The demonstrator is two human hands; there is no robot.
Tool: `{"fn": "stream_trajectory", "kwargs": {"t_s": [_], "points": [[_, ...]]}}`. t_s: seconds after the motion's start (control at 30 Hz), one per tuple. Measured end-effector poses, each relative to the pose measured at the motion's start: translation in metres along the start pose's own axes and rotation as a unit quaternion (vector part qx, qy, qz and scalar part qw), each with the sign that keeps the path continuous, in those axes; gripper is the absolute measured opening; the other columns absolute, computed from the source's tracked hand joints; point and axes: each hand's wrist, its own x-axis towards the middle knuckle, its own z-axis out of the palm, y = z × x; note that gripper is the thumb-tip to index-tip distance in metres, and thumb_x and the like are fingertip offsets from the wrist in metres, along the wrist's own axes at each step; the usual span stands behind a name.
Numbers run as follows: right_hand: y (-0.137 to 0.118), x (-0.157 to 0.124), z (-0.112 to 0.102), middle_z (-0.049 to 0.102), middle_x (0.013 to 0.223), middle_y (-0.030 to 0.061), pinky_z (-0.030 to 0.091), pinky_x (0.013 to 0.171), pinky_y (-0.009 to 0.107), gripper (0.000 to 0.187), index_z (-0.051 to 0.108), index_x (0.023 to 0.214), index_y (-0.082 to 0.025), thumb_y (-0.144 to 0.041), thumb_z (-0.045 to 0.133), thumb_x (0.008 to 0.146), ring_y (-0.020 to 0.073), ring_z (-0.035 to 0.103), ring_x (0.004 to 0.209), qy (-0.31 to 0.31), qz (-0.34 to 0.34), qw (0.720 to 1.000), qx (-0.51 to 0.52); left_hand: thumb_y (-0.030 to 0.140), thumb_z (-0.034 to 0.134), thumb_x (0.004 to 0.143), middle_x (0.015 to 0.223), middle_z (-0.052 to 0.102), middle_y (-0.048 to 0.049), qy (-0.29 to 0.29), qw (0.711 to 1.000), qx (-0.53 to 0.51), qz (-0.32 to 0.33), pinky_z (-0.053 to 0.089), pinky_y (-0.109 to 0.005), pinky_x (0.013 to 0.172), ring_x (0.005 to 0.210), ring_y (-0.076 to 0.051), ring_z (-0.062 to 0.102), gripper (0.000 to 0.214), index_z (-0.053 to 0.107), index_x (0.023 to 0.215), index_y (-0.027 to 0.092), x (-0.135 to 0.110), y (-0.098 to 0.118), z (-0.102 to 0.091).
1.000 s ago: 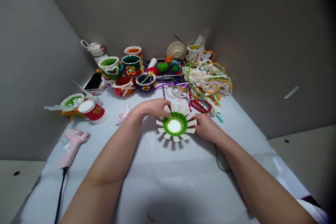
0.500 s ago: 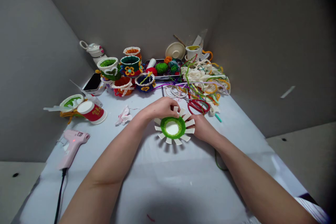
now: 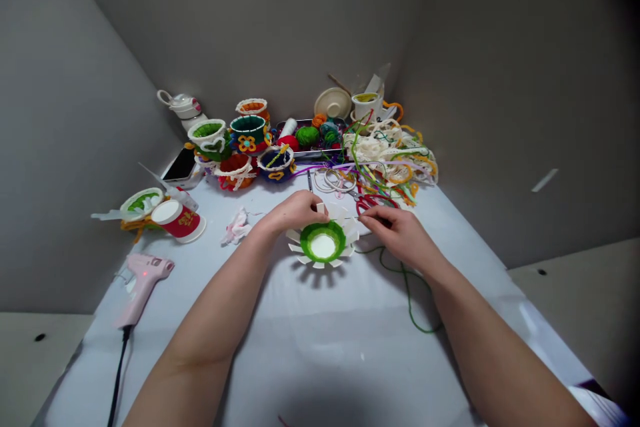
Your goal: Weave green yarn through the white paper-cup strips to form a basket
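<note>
A paper cup cut into spread white strips (image 3: 323,244), with green yarn woven around its white base, sits at the table's middle. My left hand (image 3: 296,211) grips its far-left rim, fingers curled over the strips. My right hand (image 3: 400,232) is just right of the cup, fingers pinched on the green yarn strand (image 3: 407,293), which trails off in a loop across the table toward my right forearm.
A pink glue gun (image 3: 143,278) lies at the left with its cord. A red paper cup (image 3: 179,219) lies on its side nearby. Several yarn-wrapped cups (image 3: 249,133), yarn balls, a phone (image 3: 181,164), red scissors (image 3: 374,203) and tangled cords (image 3: 395,150) crowd the back.
My right hand has lifted off the cup's right rim and pulled the green yarn out to the right. The cup has tipped slightly under my left hand.
</note>
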Motion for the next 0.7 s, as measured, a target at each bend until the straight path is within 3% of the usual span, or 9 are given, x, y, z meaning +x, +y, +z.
{"fn": "stream_trajectory", "kwargs": {"t_s": [0.2,0.4,0.57,0.7], "points": [[-0.013,-0.007,0.002,0.067,0.082,0.0055,0.044,0.065,0.026,0.018,0.065,0.085,-0.017,-0.029,0.052,0.089,0.0151,0.058,0.072,0.083,-0.108,0.991,0.000,0.035,0.060,0.069,0.071,0.067,-0.0034,0.011,1.000,0.026,0.007,0.037,-0.021,0.054,0.065,-0.013,0.056,0.027,0.071,0.079,0.013,-0.002,0.007,0.003],[-0.014,-0.007,0.003,0.060,0.072,0.0043,0.041,0.065,0.027,0.011,0.063,0.083,-0.017,-0.018,0.052,0.087,0.0151,0.053,0.069,0.064,-0.234,0.970,-0.031,0.037,0.059,0.069,0.068,0.065,-0.0026,0.021,0.999,0.031,-0.005,0.034,-0.022,0.051,0.062,-0.014,0.055,0.029,0.071,0.080,0.013,-0.002,0.005,0.004],[-0.009,-0.004,-0.004,0.058,0.069,0.0018,0.038,0.062,0.024,0.012,0.060,0.076,-0.017,-0.014,0.051,0.083,0.0125,0.051,0.066,0.034,-0.201,0.978,-0.032,0.041,0.061,0.068,0.068,0.065,-0.0027,0.022,1.000,0.002,-0.019,0.036,-0.022,0.052,0.061,-0.013,0.054,0.033,0.071,0.082,0.013,-0.001,-0.002,0.004],[-0.001,-0.003,0.000,0.057,0.061,-0.0014,0.033,0.054,0.022,0.014,0.059,0.068,-0.017,-0.015,0.050,0.079,0.0099,0.047,0.056,-0.099,-0.110,0.986,-0.074,0.037,0.060,0.069,0.071,0.066,-0.0033,0.029,0.999,0.002,-0.018,0.038,-0.022,0.055,0.063,-0.013,0.055,0.029,0.071,0.082,0.013,0.000,-0.003,0.004]]}}
